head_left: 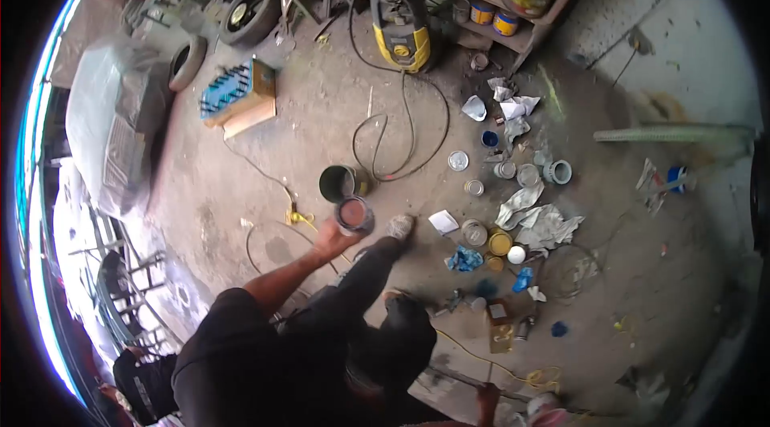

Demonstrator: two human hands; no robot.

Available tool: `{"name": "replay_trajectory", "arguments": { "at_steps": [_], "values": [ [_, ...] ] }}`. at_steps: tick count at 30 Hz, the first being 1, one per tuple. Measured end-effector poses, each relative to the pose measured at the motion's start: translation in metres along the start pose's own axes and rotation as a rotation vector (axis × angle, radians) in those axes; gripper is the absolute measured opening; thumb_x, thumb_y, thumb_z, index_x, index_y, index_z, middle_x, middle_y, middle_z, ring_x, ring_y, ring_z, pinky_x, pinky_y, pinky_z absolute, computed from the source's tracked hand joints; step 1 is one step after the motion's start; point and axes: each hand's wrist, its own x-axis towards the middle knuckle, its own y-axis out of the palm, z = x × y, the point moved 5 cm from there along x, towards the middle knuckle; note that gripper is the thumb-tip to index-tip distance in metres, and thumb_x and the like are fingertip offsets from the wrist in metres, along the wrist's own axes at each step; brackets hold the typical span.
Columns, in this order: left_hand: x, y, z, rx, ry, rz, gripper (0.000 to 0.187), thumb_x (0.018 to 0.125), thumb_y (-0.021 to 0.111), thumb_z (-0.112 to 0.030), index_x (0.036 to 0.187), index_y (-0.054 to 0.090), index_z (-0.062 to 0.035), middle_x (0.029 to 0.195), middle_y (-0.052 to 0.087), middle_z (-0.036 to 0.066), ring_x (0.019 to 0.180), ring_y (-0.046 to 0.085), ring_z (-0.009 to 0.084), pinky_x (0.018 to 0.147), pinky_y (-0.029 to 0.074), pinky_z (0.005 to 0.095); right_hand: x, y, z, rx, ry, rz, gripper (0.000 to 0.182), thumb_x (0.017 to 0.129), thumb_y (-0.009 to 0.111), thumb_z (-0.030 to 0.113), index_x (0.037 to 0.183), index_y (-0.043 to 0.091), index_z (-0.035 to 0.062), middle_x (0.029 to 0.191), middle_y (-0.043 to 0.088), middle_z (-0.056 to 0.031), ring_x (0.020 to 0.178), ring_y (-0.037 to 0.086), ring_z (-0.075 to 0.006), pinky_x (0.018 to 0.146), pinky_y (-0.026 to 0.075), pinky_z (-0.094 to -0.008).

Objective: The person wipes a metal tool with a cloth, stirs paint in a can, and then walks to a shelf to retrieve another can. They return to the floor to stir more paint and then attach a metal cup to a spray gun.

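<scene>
**Q:** Closest to the lens, what is showing?

**A:** A co-worker in black clothing (265, 355) is bending over the grey concrete floor (337, 106). One bare arm is reaching forward, and one black-trousered leg is stretching out beside it.

**Q:** What is that co-worker's hand doing?

**A:** The co-worker's hand (331, 239) is closing around the lower side of a small round metal tin of reddish-brown paint (354, 214). The tin is sitting open-topped, just in front of the co-worker's pale shoe (399, 226) and just beside a larger dark green round can (341, 182).

**Q:** Where are the camera wearer's own hands?

**A:** Only a forearm is coming up at the bottom edge, probably leading to the right hand (486, 400). It is hanging near a coiled yellow cable (539, 379). How far it is opening, and whether it is gripping anything, cannot be told. The left hand is lying outside the view.

**Q:** What is surrounding the work area?

**A:** A black rubber tyre (250, 14) and a yellow-and-black pressure washer (401, 36) are standing at the far side. Small tins and crumpled white rags (541, 222) are lying scattered to the right.
</scene>
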Motion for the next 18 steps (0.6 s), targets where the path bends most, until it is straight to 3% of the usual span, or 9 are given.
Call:
{"name": "replay_trajectory", "arguments": {
  "at_steps": [3,4,5,6,8,9,10,13,18],
  "values": [
    [-0.023,-0.072,0.003,-0.005,-0.078,-0.128,0.053,0.074,0.082,-0.028,0.117,0.061,-0.0036,0.116,0.065,0.015,0.110,0.062,0.0283,0.096,0.048,0.0382,-0.021,-0.022,0.031,0.055,0.030,-0.013,0.025,0.079,0.065,0.023,0.085,0.068,-0.0009,0.084,0.068,-0.0217,0.084,0.066,-0.0414,0.079,0.052,-0.0496],
    [-0.023,-0.096,-0.005,-0.010,-0.071,-0.199,0.052,0.074,0.081,-0.028,0.116,0.061,-0.0034,0.114,0.066,0.014,0.108,0.062,0.0278,0.094,0.049,0.0378,-0.018,-0.031,0.059,-0.355,-0.219,0.158,0.016,0.079,0.063,0.018,0.080,0.066,0.0025,0.081,0.067,-0.0189,0.081,0.066,-0.0367,0.076,0.053,-0.0482],
    [-0.022,-0.117,-0.013,-0.013,-0.081,-0.204,0.052,0.075,0.081,-0.027,0.116,0.061,-0.0032,0.113,0.066,0.014,0.107,0.063,0.0274,0.094,0.049,0.0371,-0.008,-0.006,0.028,0.053,-0.053,0.095,0.013,0.080,0.062,0.015,0.074,0.064,0.0038,0.069,0.064,-0.0144,0.062,0.064,-0.0324,0.058,0.052,-0.0450],
    [-0.020,-0.137,-0.024,-0.017,-0.091,-0.210,0.052,0.075,0.081,-0.027,0.116,0.061,-0.0031,0.113,0.066,0.014,0.106,0.064,0.0270,0.093,0.050,0.0364,-0.002,-0.063,0.107,-0.246,-0.776,-0.271,0.014,0.081,0.061,0.015,0.072,0.061,0.0039,0.055,0.057,-0.0096,0.041,0.054,-0.0261,0.039,0.043,-0.0392],
    [-0.016,-0.162,-0.026,-0.035,-0.121,-0.182,0.050,0.076,0.079,-0.026,0.118,0.063,-0.0039,0.116,0.068,0.015,0.109,0.064,0.0301,0.094,0.050,0.0389,0.038,-0.099,0.163,0.462,-0.064,0.105,0.014,0.084,0.061,0.013,0.075,0.059,0.0029,0.055,0.056,-0.0077,0.040,0.052,-0.0179,0.037,0.040,-0.0338],
    [-0.014,-0.175,-0.031,-0.050,-0.139,-0.243,0.048,0.077,0.078,-0.027,0.116,0.064,-0.0041,0.113,0.069,0.015,0.107,0.066,0.0288,0.092,0.051,0.0381,0.047,-0.123,0.198,0.736,0.309,0.088,0.014,0.086,0.061,0.013,0.077,0.058,0.0024,0.055,0.055,-0.0067,0.039,0.050,-0.0137,0.036,0.038,-0.0311],
    [-0.015,-0.187,-0.034,-0.063,-0.160,-0.300,0.046,0.078,0.078,-0.028,0.115,0.065,-0.0043,0.111,0.070,0.014,0.104,0.067,0.0274,0.089,0.052,0.0373,0.073,-0.141,0.225,0.362,0.104,0.012,0.027,0.082,0.068,0.024,0.097,0.067,0.0012,0.076,0.067,-0.0151,0.067,0.067,-0.0319,0.063,0.053,-0.0427],
    [-0.024,-0.200,-0.010,-0.051,-0.168,-0.393,0.039,0.081,0.077,-0.029,0.111,0.067,-0.0050,0.104,0.073,0.013,0.097,0.070,0.0240,0.080,0.054,0.0349,0.102,-0.223,0.322,0.403,0.133,0.146,0.025,0.088,0.068,0.021,0.097,0.065,-0.0024,0.068,0.064,-0.0085,0.056,0.062,-0.0166,0.051,0.049,-0.0333],
    [-0.090,-0.241,-0.030,-0.149,-0.331,-0.633,0.039,0.078,0.078,-0.023,0.110,0.066,-0.0041,0.101,0.071,0.012,0.095,0.068,0.0233,0.084,0.053,0.0365,0.177,-0.235,0.359,0.394,-0.091,0.191,0.019,0.092,0.064,0.017,0.095,0.063,-0.0011,0.064,0.062,-0.0071,0.048,0.057,-0.0155,0.043,0.045,-0.0306]
  ]
}}
